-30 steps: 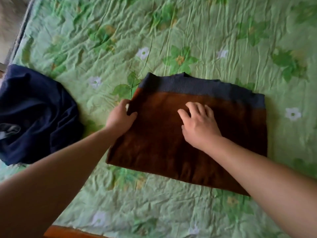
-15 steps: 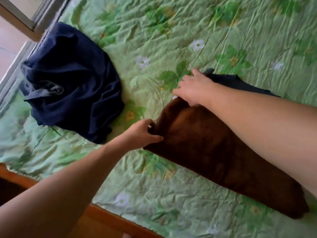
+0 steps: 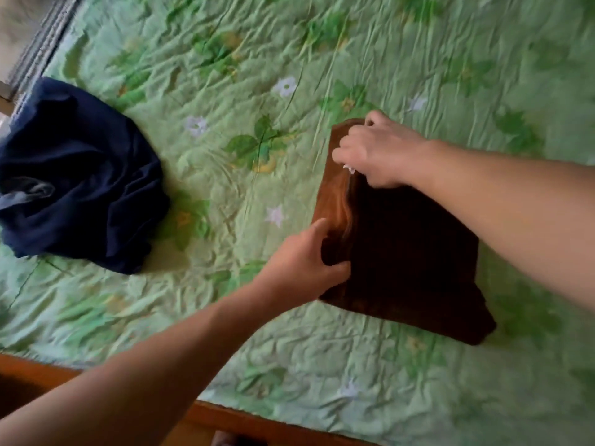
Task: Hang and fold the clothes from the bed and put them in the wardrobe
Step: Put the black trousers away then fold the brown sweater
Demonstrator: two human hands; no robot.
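A brown sweater (image 3: 409, 259) lies folded on the green flowered bedspread (image 3: 257, 75), right of centre. My left hand (image 3: 306, 262) grips its near left edge, fingers curled round the fold. At the far left corner my right hand (image 3: 376, 152) pinches the cloth, knuckles up. The left edge of the sweater is lifted off the bed between both hands. A crumpled dark blue garment (image 3: 74, 178) sits in a heap at the left side of the bed, apart from both hands.
The bed's wooden frame (image 3: 244, 420) runs along the bottom edge of the view. A window sill or wall edge (image 3: 35, 56) borders the bed at the top left. Bare bedspread lies between the two garments.
Both hands have taken hold of the sweater's left edge and lifted it over toward the right. The grey collar band no longer shows. The camera has swung.
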